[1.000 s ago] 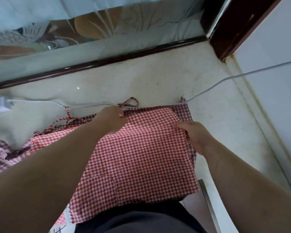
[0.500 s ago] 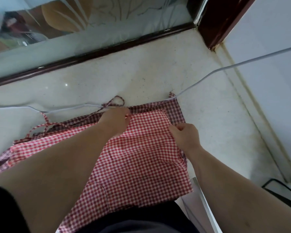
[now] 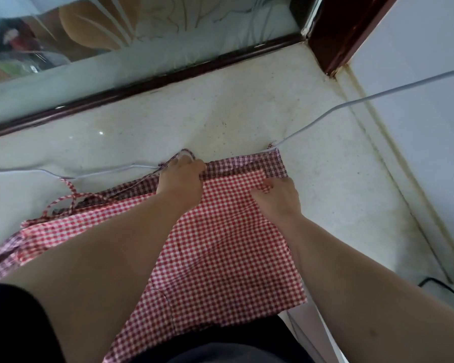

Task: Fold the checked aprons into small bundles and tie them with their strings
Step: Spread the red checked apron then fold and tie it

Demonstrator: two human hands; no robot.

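Nearest the person's body, the red checked apron (image 3: 220,258) lies flat on the bench (image 3: 338,192), spreading toward the far side. Along its far hem, which runs left to right, the left hand (image 3: 180,180) curls its fingers (image 3: 190,165) over the cloth and the right hand (image 3: 279,197) pinches the right corner, so a fold would likely come nearward. Strings (image 3: 71,197) trail left, closer to the left hand. Beyond peek a darker checked apron (image 3: 247,163) and a white cable (image 3: 351,107).
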